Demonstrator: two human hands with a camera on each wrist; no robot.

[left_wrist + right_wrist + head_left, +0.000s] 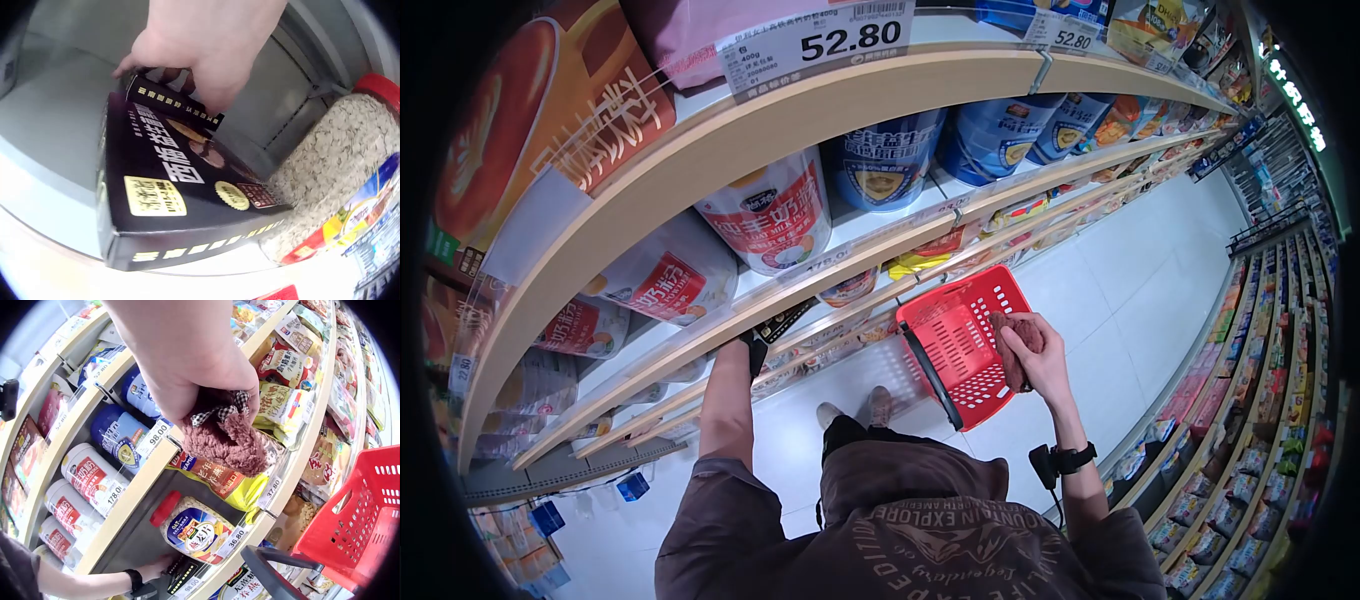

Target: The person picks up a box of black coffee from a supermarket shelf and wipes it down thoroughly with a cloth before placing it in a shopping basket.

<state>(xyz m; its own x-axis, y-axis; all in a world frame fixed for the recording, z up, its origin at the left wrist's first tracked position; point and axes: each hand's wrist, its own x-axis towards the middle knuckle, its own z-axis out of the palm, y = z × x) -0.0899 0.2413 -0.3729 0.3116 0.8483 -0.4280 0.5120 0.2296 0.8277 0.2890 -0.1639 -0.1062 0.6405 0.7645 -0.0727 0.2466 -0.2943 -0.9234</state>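
Your head view takes in the shelving (850, 100) from eight o'clock round to two, and most of the red basket (970, 292), just off centre toward three o'clock; your right wrist view catches only part of that basket, at four o'clock. Both wrist views show you the oat jar (337, 169). Only the left wrist view lays out the lower black box (187, 169) clearly: it lies on the shelf beside the jar, narrow lettered side facing six o'clock. At its far end, the upper black box (169, 103) is held between the fingers and thumb of your left hand (203, 47); its visible lettered edge, long axis along ten to four o'clock, faces seven. Your right hand (200, 369) pinches a brown fluffy item (228, 444), over the basket's three o'clock side in the head view; its checked bow shows only in the right wrist view, fluffy end toward five.
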